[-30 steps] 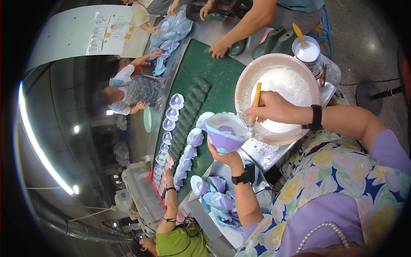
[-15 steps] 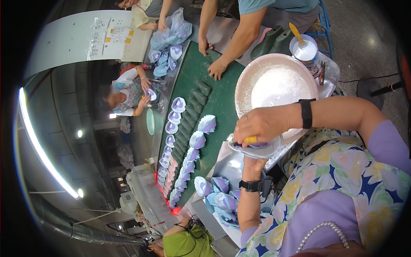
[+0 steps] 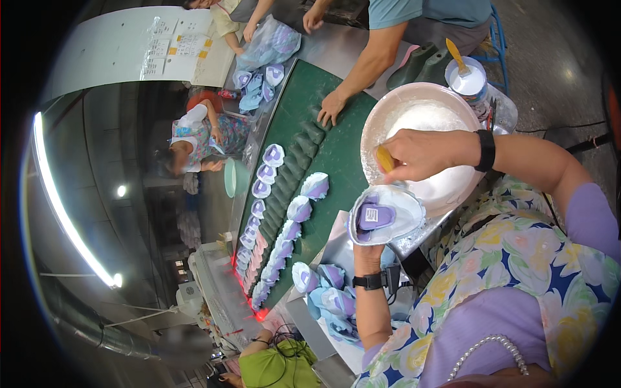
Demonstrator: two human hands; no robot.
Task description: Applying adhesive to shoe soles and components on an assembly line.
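My left hand (image 3: 370,253) holds a lilac and pale shoe upper (image 3: 407,210) from below. The upper's opening faces up, showing a purple tongue with a white label; most of the fingers are hidden under it. Closed around a yellow handle (image 3: 385,159), probably a brush, my right hand (image 3: 414,155) hovers just above the upper, over the edge of a pink basin (image 3: 370,129). White paste or liquid (image 3: 446,161) fills the basin. The working end of the handled tool is hidden.
A green conveyor belt (image 3: 336,155) carries rows of shoe uppers (image 3: 299,209) and dark foot-shaped lasts (image 3: 284,178). More uppers (image 3: 333,301) lie piled beside my left forearm. A white tub (image 3: 469,81) with a yellow-handled brush stands beyond the basin. A co-worker's hand (image 3: 332,107) touches the belt.
My right hand has risen off the upper toward the basin, still gripping the yellow handle. The upper has turned so its inside faces up. One of the co-worker's hands has left the belt.
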